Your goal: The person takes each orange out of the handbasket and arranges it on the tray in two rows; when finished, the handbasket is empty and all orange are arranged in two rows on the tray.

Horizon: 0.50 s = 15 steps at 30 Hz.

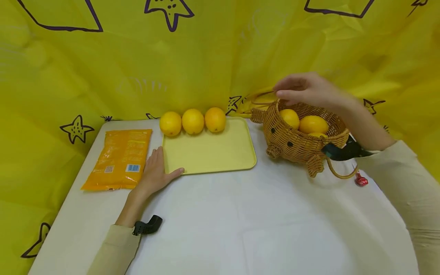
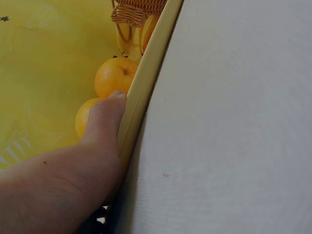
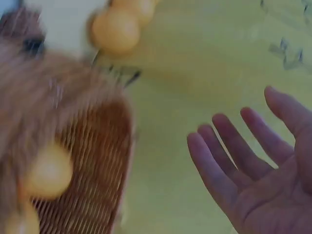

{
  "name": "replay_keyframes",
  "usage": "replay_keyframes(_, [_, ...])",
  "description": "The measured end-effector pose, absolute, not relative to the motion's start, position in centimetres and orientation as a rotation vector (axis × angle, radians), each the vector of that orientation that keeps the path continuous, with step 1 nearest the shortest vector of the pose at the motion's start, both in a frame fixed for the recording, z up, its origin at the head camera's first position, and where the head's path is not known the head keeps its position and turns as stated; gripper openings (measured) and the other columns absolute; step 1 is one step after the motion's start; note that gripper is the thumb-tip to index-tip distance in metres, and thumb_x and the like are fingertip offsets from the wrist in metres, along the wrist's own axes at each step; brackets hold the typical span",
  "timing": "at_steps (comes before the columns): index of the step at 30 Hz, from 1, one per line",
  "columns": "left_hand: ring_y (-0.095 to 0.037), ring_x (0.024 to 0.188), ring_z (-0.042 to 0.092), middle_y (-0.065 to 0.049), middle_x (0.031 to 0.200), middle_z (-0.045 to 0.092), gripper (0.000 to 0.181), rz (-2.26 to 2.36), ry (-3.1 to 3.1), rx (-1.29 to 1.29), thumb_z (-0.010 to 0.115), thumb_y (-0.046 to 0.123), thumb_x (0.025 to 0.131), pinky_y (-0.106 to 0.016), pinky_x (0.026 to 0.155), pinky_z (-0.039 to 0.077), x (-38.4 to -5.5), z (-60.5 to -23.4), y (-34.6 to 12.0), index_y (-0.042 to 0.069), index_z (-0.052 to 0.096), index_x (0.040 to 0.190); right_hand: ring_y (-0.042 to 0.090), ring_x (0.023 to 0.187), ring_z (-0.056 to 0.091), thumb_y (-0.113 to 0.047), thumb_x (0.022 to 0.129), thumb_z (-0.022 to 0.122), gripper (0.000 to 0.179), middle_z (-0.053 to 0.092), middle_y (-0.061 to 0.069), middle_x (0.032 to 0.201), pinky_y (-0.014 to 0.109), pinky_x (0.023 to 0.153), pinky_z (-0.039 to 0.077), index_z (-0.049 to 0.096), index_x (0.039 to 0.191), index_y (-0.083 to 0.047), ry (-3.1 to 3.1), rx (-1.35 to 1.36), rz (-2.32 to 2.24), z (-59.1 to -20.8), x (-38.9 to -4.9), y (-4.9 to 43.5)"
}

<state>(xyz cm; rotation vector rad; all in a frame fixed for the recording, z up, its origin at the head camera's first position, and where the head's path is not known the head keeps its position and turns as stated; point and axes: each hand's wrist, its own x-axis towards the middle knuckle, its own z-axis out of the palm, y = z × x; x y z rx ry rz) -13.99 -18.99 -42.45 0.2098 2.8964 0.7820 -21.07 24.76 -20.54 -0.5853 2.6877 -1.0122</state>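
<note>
My left hand lies at the near left corner of a pale yellow tray. Its fingers run straight along the left edge, and the thumb reaches over the near rim. Three oranges stand in a row along the tray's back edge. My right hand hovers over the back of a wicker basket with an animal face. In the right wrist view the fingers are spread and hold nothing. Inside the basket several orange-yellow fruits are visible.
An orange plastic packet lies left of the tray. A small red wrapped candy rests right of the basket, near its looped handle. Yellow cloth with drawn stars hangs behind the white table.
</note>
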Motion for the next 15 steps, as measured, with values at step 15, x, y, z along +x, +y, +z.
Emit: replay_keyframes(15, [-0.049,0.148,0.002,-0.032,0.159,0.002,0.115,0.744,2.911,0.203,0.061,0.058,0.086,-0.059,0.121,0.007,-13.4,-41.4,-19.4,-0.01,-0.005,0.151,0.012,0.131,0.052,-0.035,0.104,0.041,0.064,0.019,0.027,0.159,0.046,0.101,0.051,0.014,0.156,-0.009,2.152,-0.344,-0.783,-22.2,-29.4,34.3])
